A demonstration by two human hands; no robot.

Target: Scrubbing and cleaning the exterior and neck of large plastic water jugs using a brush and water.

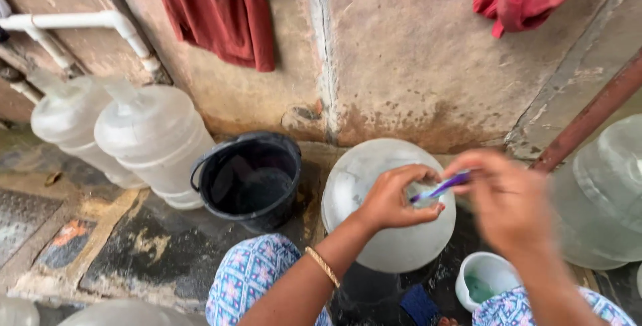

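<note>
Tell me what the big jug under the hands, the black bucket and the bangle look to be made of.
Big jug: translucent, cloudy plastic; light shows through its wall.
Black bucket: likely plastic, smooth with a slight sheen on the rim.
Bangle on the left wrist: gold-coloured metal by its shine, though that is uncertain.
</note>
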